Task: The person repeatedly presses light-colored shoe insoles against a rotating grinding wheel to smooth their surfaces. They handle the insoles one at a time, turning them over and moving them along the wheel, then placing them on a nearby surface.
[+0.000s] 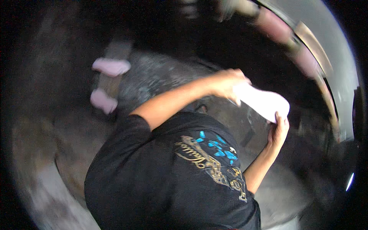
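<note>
A pale, overexposed shoe sole (pixel 264 102) is held out in front of my chest, slanting down to the right. My left hand (pixel 227 85) is closed on its upper left end, thumb on the near side. At the lower right end, my right hand (pixel 279 130) grips the rounded edge from below, with the thumb on the pale face. Glare hides the surface detail of the sole.
Two pink sole-shaped pieces (pixel 112 66) (pixel 103 101) lie to the left on a dark, worn surface. Along the upper right curves a machine or line edge (pixel 314 46) carrying blurred pink pieces (pixel 273 26). The surroundings are dark and smeared by motion.
</note>
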`<state>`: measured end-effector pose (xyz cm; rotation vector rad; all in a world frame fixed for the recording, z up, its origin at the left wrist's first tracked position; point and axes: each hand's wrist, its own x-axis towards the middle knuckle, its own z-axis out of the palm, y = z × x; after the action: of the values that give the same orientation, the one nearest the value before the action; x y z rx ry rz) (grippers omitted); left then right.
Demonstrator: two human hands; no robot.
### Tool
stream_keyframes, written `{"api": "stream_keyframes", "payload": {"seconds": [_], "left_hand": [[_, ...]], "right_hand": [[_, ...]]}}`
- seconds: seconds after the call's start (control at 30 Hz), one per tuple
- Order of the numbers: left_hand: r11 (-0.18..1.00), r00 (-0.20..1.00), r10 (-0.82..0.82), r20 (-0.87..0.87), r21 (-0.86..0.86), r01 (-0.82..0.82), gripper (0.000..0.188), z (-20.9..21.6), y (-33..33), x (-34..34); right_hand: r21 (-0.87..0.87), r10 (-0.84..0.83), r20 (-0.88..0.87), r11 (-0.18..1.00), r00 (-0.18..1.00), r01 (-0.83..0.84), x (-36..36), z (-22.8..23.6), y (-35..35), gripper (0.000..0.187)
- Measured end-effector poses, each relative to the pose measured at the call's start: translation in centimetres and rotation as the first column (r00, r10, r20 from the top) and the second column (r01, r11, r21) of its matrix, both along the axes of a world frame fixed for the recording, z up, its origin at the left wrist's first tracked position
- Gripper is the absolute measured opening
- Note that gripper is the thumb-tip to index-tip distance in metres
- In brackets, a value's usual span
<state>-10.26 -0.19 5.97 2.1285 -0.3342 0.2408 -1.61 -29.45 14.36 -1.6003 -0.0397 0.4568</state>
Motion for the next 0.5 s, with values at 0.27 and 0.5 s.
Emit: {"api": "stream_keyframes", "payload": {"seconds": [0.27, 0.5], "left_hand": [[0.759, 0.668, 0.605, -0.434, 0.058, -0.649, 0.063, -11.7, 2.9, -18.0], [-0.276, -0.52, 0.618, -0.59, 0.457, -0.846, 0.086, -24.1, 13.7, -40.3]], "right_hand": [[-0.152, 0.453, -0.407, 0.823, 0.793, -0.548, -1.7, -13.8, 8.7, 0.037], [-0.613, 0.906, -0.259, 0.114, 0.335, -0.782, -3.3, -22.1, 8.0, 0.029]]}}
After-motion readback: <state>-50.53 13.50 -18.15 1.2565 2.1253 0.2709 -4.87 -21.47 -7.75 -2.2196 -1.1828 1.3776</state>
